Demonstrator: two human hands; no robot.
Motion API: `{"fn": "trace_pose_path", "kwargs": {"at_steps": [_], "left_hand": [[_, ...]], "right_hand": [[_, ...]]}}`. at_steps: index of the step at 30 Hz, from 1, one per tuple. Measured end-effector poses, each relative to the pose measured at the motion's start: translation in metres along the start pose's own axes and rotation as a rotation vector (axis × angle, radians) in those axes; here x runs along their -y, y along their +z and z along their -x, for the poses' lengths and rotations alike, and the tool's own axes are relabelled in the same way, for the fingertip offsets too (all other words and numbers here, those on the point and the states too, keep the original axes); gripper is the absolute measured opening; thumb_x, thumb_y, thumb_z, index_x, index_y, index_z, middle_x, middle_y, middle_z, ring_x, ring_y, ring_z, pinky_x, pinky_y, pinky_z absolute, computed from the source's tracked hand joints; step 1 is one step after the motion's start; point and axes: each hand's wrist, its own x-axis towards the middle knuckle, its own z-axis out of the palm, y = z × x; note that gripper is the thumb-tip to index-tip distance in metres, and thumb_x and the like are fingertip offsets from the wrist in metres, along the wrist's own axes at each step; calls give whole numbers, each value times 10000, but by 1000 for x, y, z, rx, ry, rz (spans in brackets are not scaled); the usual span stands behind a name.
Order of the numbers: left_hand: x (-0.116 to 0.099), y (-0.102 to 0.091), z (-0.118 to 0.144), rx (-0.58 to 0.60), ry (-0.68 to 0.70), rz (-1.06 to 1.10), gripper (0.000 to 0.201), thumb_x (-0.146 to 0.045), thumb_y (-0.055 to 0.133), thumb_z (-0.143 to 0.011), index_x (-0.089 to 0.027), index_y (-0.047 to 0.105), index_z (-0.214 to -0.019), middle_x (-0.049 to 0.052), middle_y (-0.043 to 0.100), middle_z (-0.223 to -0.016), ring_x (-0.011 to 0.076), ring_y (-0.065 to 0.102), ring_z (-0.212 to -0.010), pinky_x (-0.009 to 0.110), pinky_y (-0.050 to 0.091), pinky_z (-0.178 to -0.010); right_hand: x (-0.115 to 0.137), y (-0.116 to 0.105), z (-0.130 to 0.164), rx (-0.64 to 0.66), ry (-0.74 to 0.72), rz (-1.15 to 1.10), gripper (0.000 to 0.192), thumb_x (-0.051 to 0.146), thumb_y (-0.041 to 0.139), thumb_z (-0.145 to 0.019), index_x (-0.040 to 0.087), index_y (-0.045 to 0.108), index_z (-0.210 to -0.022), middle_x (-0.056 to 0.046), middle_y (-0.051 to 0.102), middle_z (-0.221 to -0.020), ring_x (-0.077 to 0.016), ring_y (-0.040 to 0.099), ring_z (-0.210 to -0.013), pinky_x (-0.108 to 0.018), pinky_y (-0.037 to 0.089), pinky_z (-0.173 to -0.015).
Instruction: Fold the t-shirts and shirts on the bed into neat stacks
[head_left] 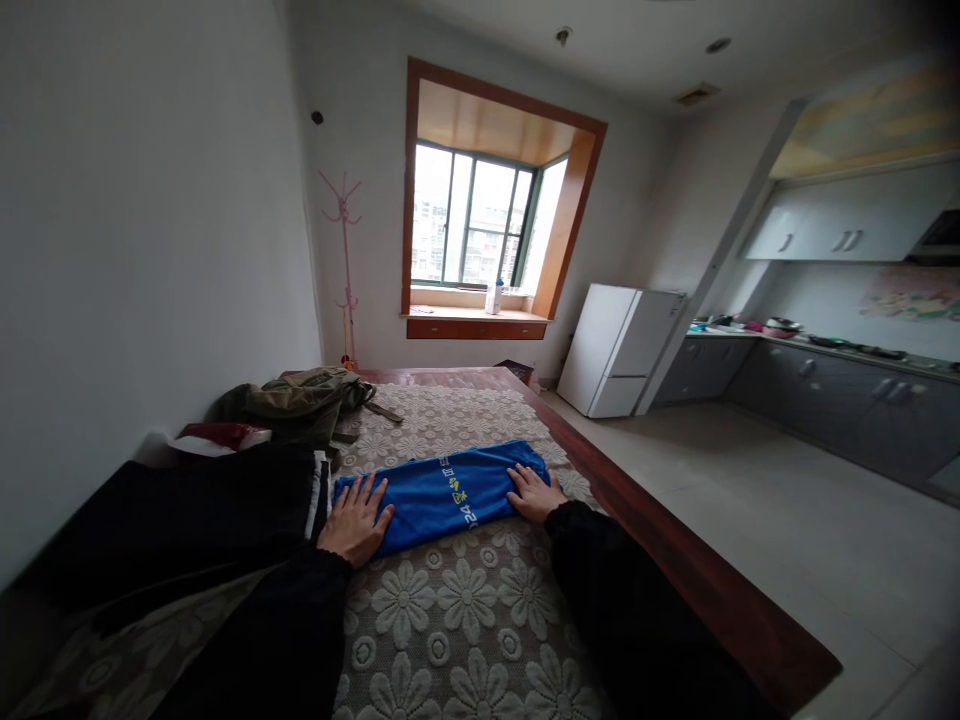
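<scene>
A blue T-shirt-like garment point(427, 505), folded into a long flat strip with white and yellow print, lies across the flowered lace tablecloth point(465, 600). My left hand point(356, 522) rests flat on its left end, fingers spread. On the right end lies my right hand point(532, 492), also flat with the fingers apart. Neither hand grips the cloth. Black sleeves cover both my forearms. Close to my left hand, a black garment point(225, 515) with a white stripe is spread on the left of the table.
An olive backpack point(307, 395) and a red and white package point(221, 437) lie by the left wall. The dark red wooden table edge point(675, 560) runs along the right. Further off stand a pink coat rack point(346, 260), a white fridge point(619, 350) and kitchen cabinets point(832, 390).
</scene>
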Motion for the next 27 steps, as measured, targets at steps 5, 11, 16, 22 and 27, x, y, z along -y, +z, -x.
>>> {"fn": "trace_pose_path", "kwargs": {"at_steps": [5, 11, 16, 22, 27], "left_hand": [[-1, 0, -6, -107, -109, 14, 519, -310, 279, -1004, -92, 599, -1349, 190, 538, -1544, 308, 352, -1529, 504, 239, -1265], [1, 5, -6, -175, -139, 30, 406, -278, 386, -968, -88, 606, -1251, 219, 591, -1474, 350, 345, -1527, 561, 233, -1256], [2, 3, -7, -198, -117, 72, 317, -223, 392, -953, -149, 645, -1129, 164, 698, -1309, 331, 428, -1478, 566, 244, -1253], [1, -4, -8, -239, -81, 126, 348, -180, 390, -928, -162, 665, -1139, 152, 702, -1278, 309, 554, -1352, 567, 248, -1255], [1, -13, -8, -290, -42, 168, 317, -174, 408, -917, -223, 687, -1060, 95, 739, -1167, 268, 656, -1180, 556, 266, -1251]], "right_hand": [[15, -25, -42, -74, -35, -14, 435, 222, 437, -948, 215, 612, -1346, -140, 630, -1383, -276, 566, -1248, -422, 360, -1088], [15, -13, -63, -204, 25, -65, 633, 93, 407, -902, 234, 476, -1516, -101, 585, -1476, -268, 525, -1273, -369, 378, -1051], [4, 0, -67, -316, 43, -114, 696, 57, 403, -865, 257, 483, -1527, -93, 632, -1391, -262, 566, -1215, -358, 392, -1045], [-3, 6, -70, -426, 66, -163, 472, 81, 432, -876, 196, 693, -1251, -119, 666, -1194, -255, 585, -1151, -332, 419, -1021], [-7, 3, -63, -491, 97, -209, 334, 137, 471, -910, 195, 730, -1114, -111, 666, -1133, -253, 588, -1109, -332, 442, -987]]}}
